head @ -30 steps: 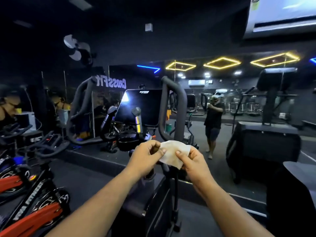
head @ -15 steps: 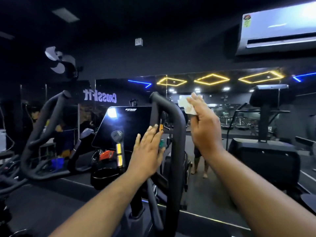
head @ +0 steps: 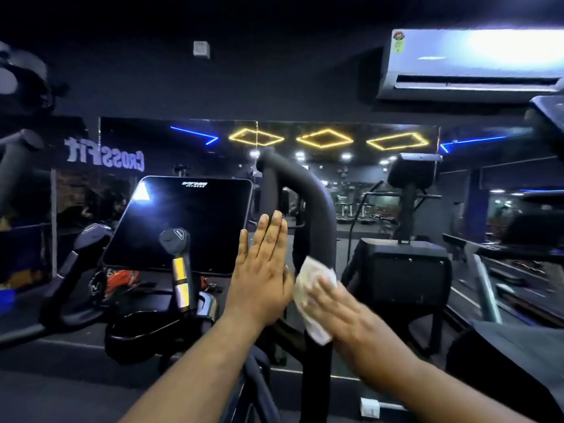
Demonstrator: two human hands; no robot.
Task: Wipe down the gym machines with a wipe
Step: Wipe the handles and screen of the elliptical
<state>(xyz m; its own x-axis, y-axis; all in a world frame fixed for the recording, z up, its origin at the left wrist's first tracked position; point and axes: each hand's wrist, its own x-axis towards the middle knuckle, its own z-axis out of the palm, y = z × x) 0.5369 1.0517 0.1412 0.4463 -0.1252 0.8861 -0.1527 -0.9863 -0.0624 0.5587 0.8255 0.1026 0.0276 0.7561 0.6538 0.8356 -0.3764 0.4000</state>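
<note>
A black curved handlebar point(head: 308, 196) of an exercise machine rises in the centre, next to its dark console screen point(head: 180, 224). My right hand point(head: 332, 303) presses a crumpled white wipe point(head: 311, 288) against the lower part of that bar, on its right side. My left hand point(head: 262, 270) is held flat, fingers straight and upward, against the bar's left side, holding nothing. A short grip with yellow bands point(head: 180, 270) stands in front of the screen.
A wall mirror point(head: 366, 178) behind the machine reflects ceiling lights and other machines. Another black machine point(head: 403, 270) stands to the right, and a dark surface point(head: 518, 355) lies at lower right. A second handlebar point(head: 18, 166) is at far left. An air conditioner point(head: 470, 62) hangs above.
My right hand has carried the wipe from the top of the handlebar down to its lower part. My left hand left the wipe and now rests flat beside the bar. The view has moved closer.
</note>
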